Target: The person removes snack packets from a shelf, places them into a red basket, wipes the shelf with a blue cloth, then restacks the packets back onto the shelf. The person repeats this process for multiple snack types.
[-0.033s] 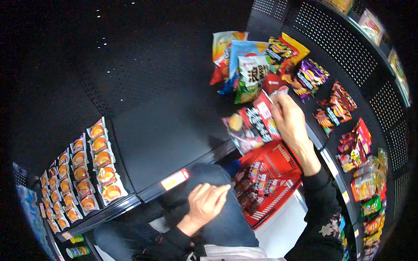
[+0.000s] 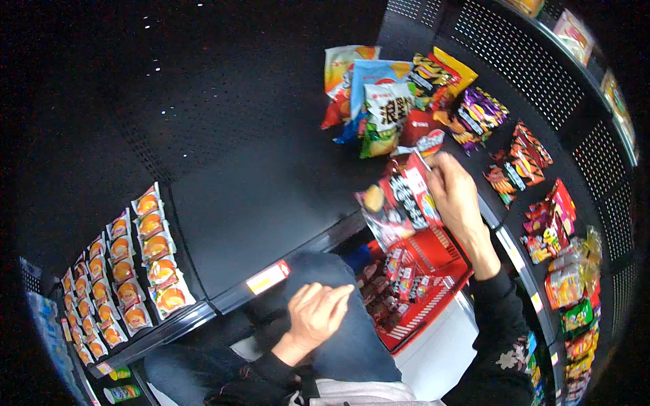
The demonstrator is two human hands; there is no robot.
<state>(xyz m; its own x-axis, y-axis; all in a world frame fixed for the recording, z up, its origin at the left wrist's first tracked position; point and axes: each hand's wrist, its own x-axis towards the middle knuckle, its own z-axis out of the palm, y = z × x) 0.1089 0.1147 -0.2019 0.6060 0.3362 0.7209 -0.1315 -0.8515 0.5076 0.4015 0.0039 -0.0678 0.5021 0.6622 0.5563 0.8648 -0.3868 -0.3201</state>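
My right hand (image 2: 455,196) pinches the upper edge of a red, black and white snack bag (image 2: 401,199). The bag hangs tilted at the shelf's front edge, above the far end of a red shopping basket (image 2: 433,304). Several small red and dark snack packs (image 2: 399,277) lie in that basket. My left hand (image 2: 315,310) is closed with its fingers curled in and the thumb pointing right; nothing shows in it. It is over my knee (image 2: 338,338), apart from the basket. Just beyond the held bag, a dark red bag (image 2: 421,132) lies on the shelf.
Rows of small packaged buns (image 2: 162,271) fill the shelf's left part. Colourful snack bags (image 2: 386,111) stand grouped at the back, with more bags (image 2: 521,162) down the curved right side. A black shelf lip with a price tag (image 2: 267,277) runs between me and the shelf.
My right hand has brought the snack bag slightly down and toward the basket, away from the bags at the back. The dark red bag behind shows more. My left hand keeps its pose.
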